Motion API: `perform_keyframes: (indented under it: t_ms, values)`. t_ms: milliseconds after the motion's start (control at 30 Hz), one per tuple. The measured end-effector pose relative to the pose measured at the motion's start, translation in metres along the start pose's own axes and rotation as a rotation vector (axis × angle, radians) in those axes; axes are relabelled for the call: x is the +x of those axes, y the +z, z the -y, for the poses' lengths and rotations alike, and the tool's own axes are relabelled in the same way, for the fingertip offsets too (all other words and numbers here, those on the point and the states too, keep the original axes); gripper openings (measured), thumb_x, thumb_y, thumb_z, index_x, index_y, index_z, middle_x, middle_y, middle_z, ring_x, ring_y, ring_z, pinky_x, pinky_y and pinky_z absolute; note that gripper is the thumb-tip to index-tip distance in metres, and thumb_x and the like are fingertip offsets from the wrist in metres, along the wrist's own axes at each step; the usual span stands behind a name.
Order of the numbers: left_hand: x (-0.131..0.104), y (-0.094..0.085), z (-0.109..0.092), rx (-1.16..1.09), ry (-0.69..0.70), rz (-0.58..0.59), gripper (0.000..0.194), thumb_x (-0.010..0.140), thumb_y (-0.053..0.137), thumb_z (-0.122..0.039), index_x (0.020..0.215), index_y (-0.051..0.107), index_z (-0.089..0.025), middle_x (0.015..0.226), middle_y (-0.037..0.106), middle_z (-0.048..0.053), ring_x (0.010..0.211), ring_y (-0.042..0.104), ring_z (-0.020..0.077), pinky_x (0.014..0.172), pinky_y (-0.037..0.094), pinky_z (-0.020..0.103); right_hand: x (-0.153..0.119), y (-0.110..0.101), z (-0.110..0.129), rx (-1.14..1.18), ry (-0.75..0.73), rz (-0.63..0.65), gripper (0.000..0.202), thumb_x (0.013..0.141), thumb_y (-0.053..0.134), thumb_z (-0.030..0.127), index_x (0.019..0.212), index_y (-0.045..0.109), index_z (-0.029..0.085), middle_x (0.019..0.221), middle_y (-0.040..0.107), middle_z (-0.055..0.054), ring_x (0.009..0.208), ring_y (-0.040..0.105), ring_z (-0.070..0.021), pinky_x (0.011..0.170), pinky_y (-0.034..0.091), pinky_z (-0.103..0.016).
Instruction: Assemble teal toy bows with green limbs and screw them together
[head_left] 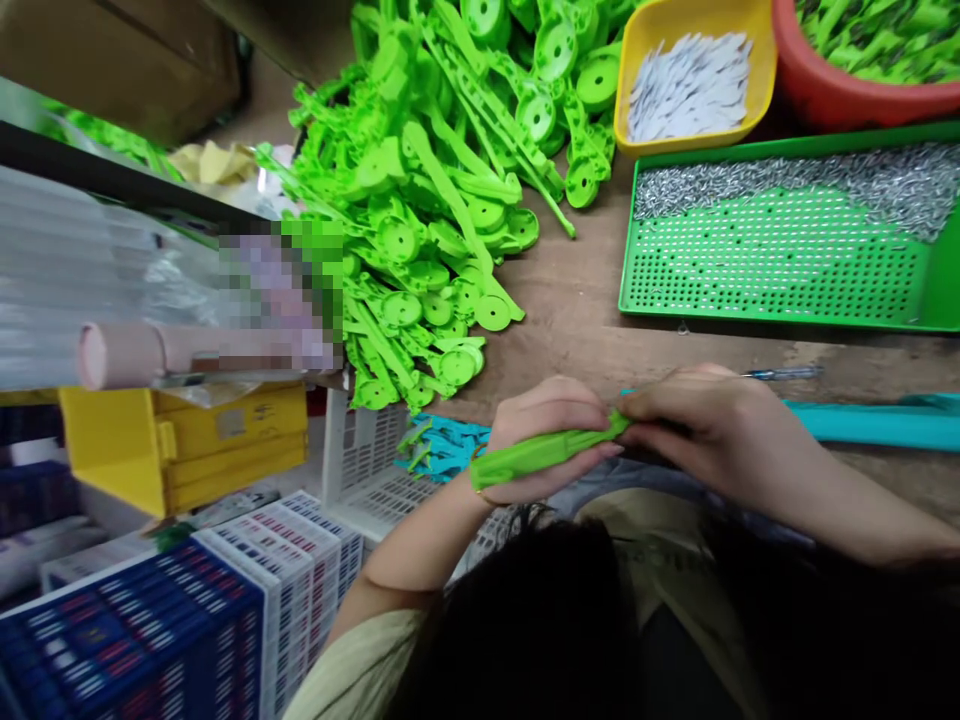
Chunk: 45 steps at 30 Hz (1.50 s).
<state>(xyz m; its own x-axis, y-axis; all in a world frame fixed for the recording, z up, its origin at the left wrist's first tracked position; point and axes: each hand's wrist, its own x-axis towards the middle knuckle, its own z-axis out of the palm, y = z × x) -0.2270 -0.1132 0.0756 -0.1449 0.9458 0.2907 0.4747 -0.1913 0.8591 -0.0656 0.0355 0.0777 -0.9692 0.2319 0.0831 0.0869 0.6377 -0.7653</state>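
My left hand [546,412] is closed around a bright green plastic part [534,460], long and slim, which lies across the palm and narrows toward the right. At its narrow end, the fingers of my right hand [709,412] are pinched together and touch it. Whether a smaller piece sits between those fingertips is hidden. Just beyond my right hand, a thin metal-tipped tool [786,373] lies on the wooden table [562,290].
A big heap of green plastic parts [442,190] covers the table's left. At the right stand a green perforated tray [780,260] with small metal pins, a yellow bin [624,95] of pale strips and a red tub [787,60]. Crates [300,560] stand below left.
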Motion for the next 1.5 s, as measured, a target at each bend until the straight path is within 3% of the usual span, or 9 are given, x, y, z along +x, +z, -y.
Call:
perform_keyframes:
  t_ms: [233,667,833,967,1133,1233,1367,1433,1500]
  values:
    - [-0.013,-0.015,-0.006,-0.120,-0.081,-0.050,0.048,0.075,0.084,-0.033,0.115,0.063,-0.018,0.103,0.069,0.008,0.099,0.067,0.0181,0.087,0.058,0.032,-0.001,0.008,0.015,0.012,-0.028,-0.115,0.018,0.093,0.058,0.029,0.104,0.069,0.021,0.109,0.073,-0.007,0.098,0.067,-0.0208,0.083,0.050,-0.034]
    - [-0.009,-0.010,-0.017,0.029,-0.048,-0.129,0.018,0.078,0.080,-0.016,0.092,0.069,-0.018,0.087,0.072,0.003,0.085,0.069,0.0149,0.078,0.058,0.029,0.004,0.040,0.021,0.053,-0.156,-0.353,0.019,0.094,0.056,0.024,0.080,0.067,0.017,0.080,0.071,-0.004,0.077,0.064,-0.0152,0.071,0.047,-0.031]
    - [-0.007,-0.013,-0.002,0.009,-0.122,-0.176,0.015,0.077,0.082,-0.025,0.088,0.072,-0.020,0.087,0.073,0.002,0.084,0.069,0.0139,0.080,0.057,0.026,0.002,0.031,0.025,-0.110,-0.144,-0.421,0.016,0.094,0.059,0.027,0.095,0.071,0.016,0.096,0.075,-0.006,0.089,0.069,-0.0183,0.079,0.051,-0.033]
    - [-0.009,0.011,0.022,-0.234,-0.268,-0.320,0.035,0.071,0.087,-0.033,0.099,0.071,-0.021,0.098,0.074,0.004,0.094,0.071,0.0180,0.089,0.058,0.033,-0.054,-0.002,0.018,-0.219,-0.134,-0.635,0.024,0.090,0.064,0.021,0.114,0.067,0.016,0.109,0.074,-0.009,0.101,0.068,-0.0190,0.087,0.054,-0.034]
    - [-0.004,0.048,0.028,-0.433,-0.411,-0.455,0.045,0.059,0.092,-0.037,0.091,0.066,-0.020,0.092,0.075,0.003,0.090,0.074,0.0202,0.088,0.061,0.037,-0.164,-0.054,-0.022,-0.440,0.210,-1.310,0.029,0.083,0.069,0.014,0.109,0.072,0.026,0.092,0.073,-0.004,0.083,0.068,-0.0181,0.076,0.054,-0.033]
    - [0.000,0.053,0.022,-0.446,-0.408,-0.478,0.043,0.058,0.093,-0.037,0.086,0.065,-0.020,0.090,0.075,0.001,0.089,0.074,0.0206,0.089,0.061,0.038,-0.197,-0.081,-0.050,-0.548,0.365,-1.101,0.025,0.087,0.067,0.029,0.111,0.071,0.022,0.097,0.073,-0.008,0.088,0.069,-0.0216,0.078,0.055,-0.037]
    - [-0.003,0.048,0.019,-0.341,-0.405,-0.406,0.043,0.062,0.091,-0.039,0.090,0.065,-0.020,0.095,0.074,0.003,0.096,0.072,0.0222,0.089,0.060,0.038,-0.192,-0.097,-0.079,-0.680,0.284,-0.649,0.053,0.085,0.067,0.048,0.129,0.060,0.018,0.127,0.066,-0.015,0.119,0.061,-0.0314,0.106,0.041,-0.057]
    - [-0.007,0.045,0.019,-0.242,-0.393,-0.415,0.046,0.066,0.088,-0.039,0.101,0.064,-0.021,0.100,0.072,0.003,0.098,0.070,0.0214,0.089,0.059,0.037,-0.184,-0.096,-0.089,-0.679,0.242,-0.567,0.051,0.083,0.069,0.052,0.123,0.062,0.021,0.121,0.069,-0.012,0.115,0.063,-0.0302,0.108,0.038,-0.056]
    - [-0.013,0.044,0.016,-0.087,-0.270,-0.589,0.043,0.073,0.085,-0.033,0.108,0.061,-0.026,0.101,0.069,-0.001,0.092,0.068,0.0161,0.087,0.058,0.033,-0.179,-0.092,-0.093,-0.651,0.199,-0.552,0.041,0.083,0.068,0.052,0.111,0.066,0.022,0.106,0.073,-0.009,0.103,0.066,-0.0275,0.097,0.045,-0.048]
